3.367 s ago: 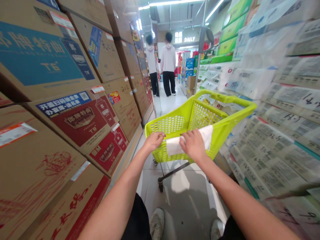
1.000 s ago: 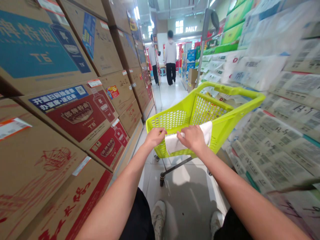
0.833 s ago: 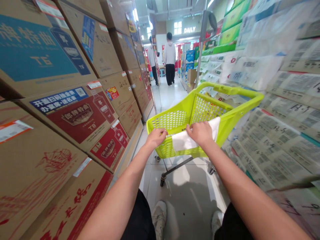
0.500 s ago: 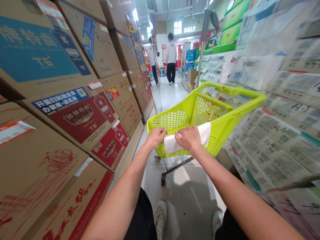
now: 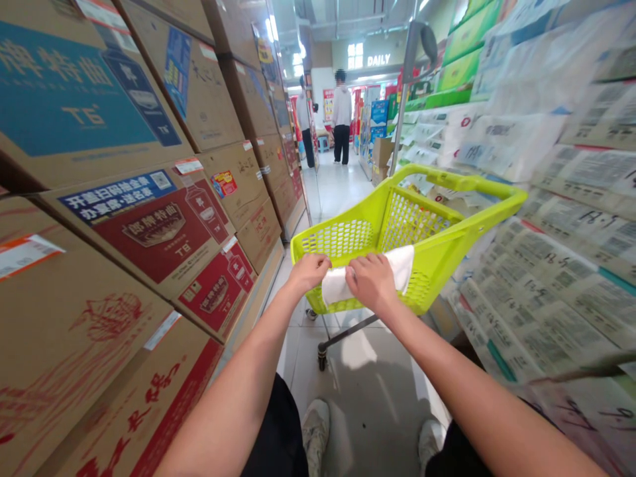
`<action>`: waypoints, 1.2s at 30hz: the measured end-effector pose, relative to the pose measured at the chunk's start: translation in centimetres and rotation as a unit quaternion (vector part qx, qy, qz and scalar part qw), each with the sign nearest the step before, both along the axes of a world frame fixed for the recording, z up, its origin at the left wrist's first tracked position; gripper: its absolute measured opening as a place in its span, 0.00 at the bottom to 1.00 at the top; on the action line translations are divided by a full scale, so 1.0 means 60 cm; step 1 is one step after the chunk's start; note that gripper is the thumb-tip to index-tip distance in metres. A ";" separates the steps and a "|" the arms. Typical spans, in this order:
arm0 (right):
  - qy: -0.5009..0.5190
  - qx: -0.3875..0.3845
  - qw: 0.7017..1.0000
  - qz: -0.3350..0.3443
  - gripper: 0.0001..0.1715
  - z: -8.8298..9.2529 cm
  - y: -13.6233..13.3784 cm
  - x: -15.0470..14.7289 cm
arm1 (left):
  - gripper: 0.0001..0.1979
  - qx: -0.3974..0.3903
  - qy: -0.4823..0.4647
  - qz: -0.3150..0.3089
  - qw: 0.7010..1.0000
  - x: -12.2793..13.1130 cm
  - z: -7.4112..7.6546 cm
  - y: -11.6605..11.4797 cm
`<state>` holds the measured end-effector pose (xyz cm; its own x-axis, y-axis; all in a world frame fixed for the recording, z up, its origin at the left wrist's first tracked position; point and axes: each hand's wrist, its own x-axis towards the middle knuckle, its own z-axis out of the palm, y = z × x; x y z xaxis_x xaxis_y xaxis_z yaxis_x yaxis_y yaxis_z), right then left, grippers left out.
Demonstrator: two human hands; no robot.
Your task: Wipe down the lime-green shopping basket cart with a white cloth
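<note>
A lime-green plastic shopping cart [image 5: 447, 228] stands in front of me in a narrow store aisle. My left hand [image 5: 309, 271] is closed over the near rim of the cart at its left corner. My right hand [image 5: 371, 282] presses a white cloth [image 5: 400, 266] against the same rim, fingers curled over it. The cloth hangs over the rim on both sides of that hand. The cart's basket looks empty where I can see into it.
Stacked cardboard cartons [image 5: 149, 199] wall the left side. Wrapped white packages with price labels [image 5: 556, 218] fill shelves on the right, close to the cart. Two people [image 5: 342, 122] stand far down the aisle. My shoes [image 5: 313, 437] are on the pale tiled floor.
My right hand slid the cloth right along the rim, then back left toward my left hand. The left hand stayed on the rim. The people ahead moved farther away.
</note>
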<state>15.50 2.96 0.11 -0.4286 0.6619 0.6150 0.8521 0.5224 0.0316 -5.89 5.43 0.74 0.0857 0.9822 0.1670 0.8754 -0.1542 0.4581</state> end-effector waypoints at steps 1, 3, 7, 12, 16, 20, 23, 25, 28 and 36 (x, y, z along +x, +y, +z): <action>-0.010 -0.004 1.000 0.023 0.22 0.000 -0.001 -0.004 | 0.19 0.000 0.001 -0.004 1.000 -0.003 -0.001 0.001; -0.024 -0.020 0.999 0.034 0.22 0.007 0.011 0.017 | 0.20 0.000 0.006 -0.009 1.000 -0.013 -0.004 0.003; 0.021 0.008 0.996 -0.087 0.20 0.030 0.066 0.122 | 0.21 0.000 0.014 -0.008 1.000 -0.027 -0.007 0.007; 0.040 0.047 0.996 -0.069 0.19 0.020 0.062 0.129 | 0.20 0.005 0.015 -0.013 1.000 -0.014 -0.007 0.005; 0.013 0.001 0.995 0.096 0.18 -0.004 0.010 0.047 | 0.20 0.007 0.013 -0.025 1.000 -0.007 -0.006 0.001; -0.021 -0.018 0.993 0.117 0.19 0.006 0.021 0.068 | 0.21 0.001 0.013 -0.031 0.999 -0.018 -0.010 0.003; -0.002 0.012 1.000 -0.023 0.21 0.024 0.061 0.140 | 0.22 0.000 0.012 -0.028 1.000 -0.021 -0.012 0.005; 0.017 0.041 0.995 -0.090 0.21 0.028 0.076 0.166 | 0.21 0.000 0.012 -0.025 1.000 -0.016 -0.012 0.004; 0.022 0.044 0.996 -0.073 0.22 0.019 0.056 0.133 | 0.20 -0.001 0.011 -0.024 1.000 -0.001 -0.010 -0.001; -0.052 -0.061 0.988 0.131 0.23 0.016 0.000 0.031 | 0.20 -0.014 0.015 -0.025 0.999 -0.001 -0.008 -0.004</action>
<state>17.38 2.97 1.06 -0.6514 0.5867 0.4810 0.6830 0.7296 0.0350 -5.94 5.18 0.24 0.1399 0.9809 0.1353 0.8806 -0.1857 0.4359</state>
